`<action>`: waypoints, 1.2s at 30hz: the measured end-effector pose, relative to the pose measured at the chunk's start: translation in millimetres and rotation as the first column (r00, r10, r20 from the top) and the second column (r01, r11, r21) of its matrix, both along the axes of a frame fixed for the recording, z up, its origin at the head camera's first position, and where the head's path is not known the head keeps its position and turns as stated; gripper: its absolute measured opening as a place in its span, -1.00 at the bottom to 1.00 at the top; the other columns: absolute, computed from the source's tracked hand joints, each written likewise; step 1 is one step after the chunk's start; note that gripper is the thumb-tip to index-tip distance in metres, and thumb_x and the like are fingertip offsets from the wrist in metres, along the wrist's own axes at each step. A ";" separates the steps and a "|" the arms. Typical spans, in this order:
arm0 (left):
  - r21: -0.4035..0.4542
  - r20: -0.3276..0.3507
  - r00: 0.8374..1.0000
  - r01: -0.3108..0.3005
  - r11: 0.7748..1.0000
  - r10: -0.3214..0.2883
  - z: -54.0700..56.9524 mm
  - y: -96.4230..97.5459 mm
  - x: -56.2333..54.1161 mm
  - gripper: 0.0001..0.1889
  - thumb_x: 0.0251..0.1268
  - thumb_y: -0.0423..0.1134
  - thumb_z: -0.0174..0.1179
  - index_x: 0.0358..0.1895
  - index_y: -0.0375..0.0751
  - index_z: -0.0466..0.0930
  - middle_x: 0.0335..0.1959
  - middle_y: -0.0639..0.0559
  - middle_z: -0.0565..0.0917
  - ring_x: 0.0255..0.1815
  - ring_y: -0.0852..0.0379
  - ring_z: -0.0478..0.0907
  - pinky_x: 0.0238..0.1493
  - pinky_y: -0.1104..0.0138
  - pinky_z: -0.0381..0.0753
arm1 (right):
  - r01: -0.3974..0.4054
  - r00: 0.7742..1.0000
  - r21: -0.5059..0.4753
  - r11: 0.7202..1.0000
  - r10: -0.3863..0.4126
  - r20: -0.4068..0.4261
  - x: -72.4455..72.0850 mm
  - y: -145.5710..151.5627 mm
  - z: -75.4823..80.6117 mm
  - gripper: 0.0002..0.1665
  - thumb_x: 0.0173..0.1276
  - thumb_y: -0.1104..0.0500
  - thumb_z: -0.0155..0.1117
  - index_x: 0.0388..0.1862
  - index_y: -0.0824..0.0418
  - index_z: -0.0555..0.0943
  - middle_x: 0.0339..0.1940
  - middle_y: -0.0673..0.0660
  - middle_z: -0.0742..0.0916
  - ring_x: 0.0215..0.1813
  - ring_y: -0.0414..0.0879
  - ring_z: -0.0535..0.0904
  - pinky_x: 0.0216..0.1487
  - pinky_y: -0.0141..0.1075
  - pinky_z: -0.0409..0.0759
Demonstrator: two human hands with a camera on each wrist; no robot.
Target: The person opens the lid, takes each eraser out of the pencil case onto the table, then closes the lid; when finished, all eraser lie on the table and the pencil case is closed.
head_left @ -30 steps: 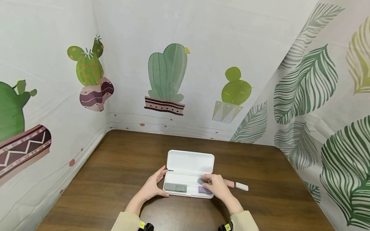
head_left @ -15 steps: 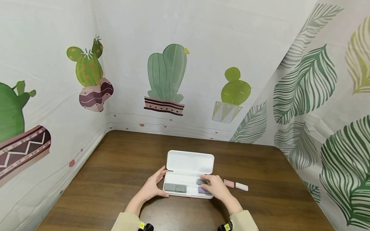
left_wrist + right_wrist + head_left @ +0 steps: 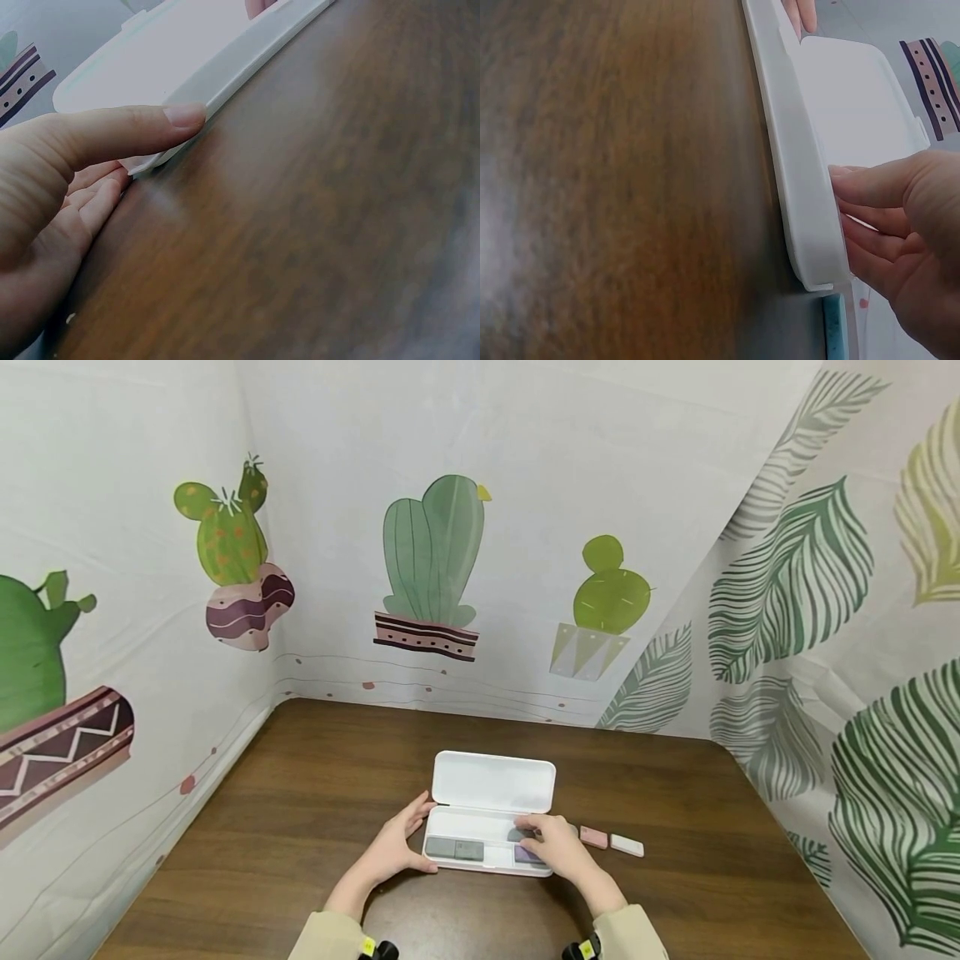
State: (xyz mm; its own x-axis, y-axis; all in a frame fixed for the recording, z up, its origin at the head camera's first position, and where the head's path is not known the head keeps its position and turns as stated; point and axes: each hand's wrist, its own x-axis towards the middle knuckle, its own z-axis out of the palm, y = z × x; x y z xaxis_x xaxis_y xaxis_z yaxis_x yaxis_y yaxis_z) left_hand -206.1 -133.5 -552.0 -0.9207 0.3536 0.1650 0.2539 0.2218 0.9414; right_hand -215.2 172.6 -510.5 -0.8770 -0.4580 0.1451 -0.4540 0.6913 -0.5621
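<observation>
A white pencil case (image 3: 471,820) lies on the table with its hinged lid (image 3: 493,782) raised at the back. My left hand (image 3: 393,843) grips its left end, thumb along the front wall and fingers at the rear corner. Inside, two grey blocks (image 3: 454,848) lie in the front left and a purple block (image 3: 525,854) in the front right. My right hand (image 3: 558,845) reaches over the right end, its fingers pinching a dark grey block (image 3: 516,834) near the back wall. In the right wrist view, fingertips (image 3: 847,180) dip behind the front wall, which hides that block.
Right of the case lie a pink block (image 3: 593,837) and a white block (image 3: 627,845). A teal block (image 3: 835,326) sits by the case's right end. Printed cloth (image 3: 517,568) hangs behind and along both sides of the brown table (image 3: 330,777).
My right hand has shifted slightly left, carrying the dark grey block, and more of the pink block shows. The left hand and case have stayed put.
</observation>
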 end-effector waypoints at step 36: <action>0.008 -0.009 1.000 0.005 1.000 -0.005 0.5 0.2 -0.1 0.26 -0.39 -0.45 0.62 0.49 -0.54 -0.05 0.38 -0.41 0.36 0.43 -0.29 0.27 0.49 0.13 0.29 | 0.029 0.996 -0.120 0.992 -0.019 0.083 -7.7 6.7 -1.6 -0.80 0.21 0.31 0.40 -0.16 0.29 0.71 -0.21 0.16 0.79 -0.21 -0.04 0.70 -0.16 -0.40 0.73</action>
State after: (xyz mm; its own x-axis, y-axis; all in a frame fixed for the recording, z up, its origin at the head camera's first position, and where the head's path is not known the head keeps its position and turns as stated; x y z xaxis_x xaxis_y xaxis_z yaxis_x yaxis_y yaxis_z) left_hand -206.2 -133.4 -551.5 -0.9174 0.3568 0.1761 0.2636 0.2134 0.9407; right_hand -222.8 179.3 -512.1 -0.8988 -0.4200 0.1257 -0.3873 0.6262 -0.6767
